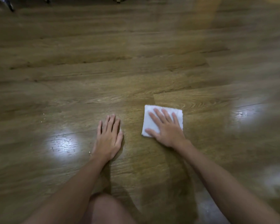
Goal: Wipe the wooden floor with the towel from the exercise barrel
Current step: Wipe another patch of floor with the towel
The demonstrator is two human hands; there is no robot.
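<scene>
On the floor (136,62), right hand (166,126) presses towel (147,123).

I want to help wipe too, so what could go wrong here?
1. The right hand only presses flat on the folded towel, so it might slide off or bunch the cloth.
2. The left hand props on the shiny wooden floor; if that part is damp, it could slip.
3. The specks near the bright patch on the left could get missed.
</scene>
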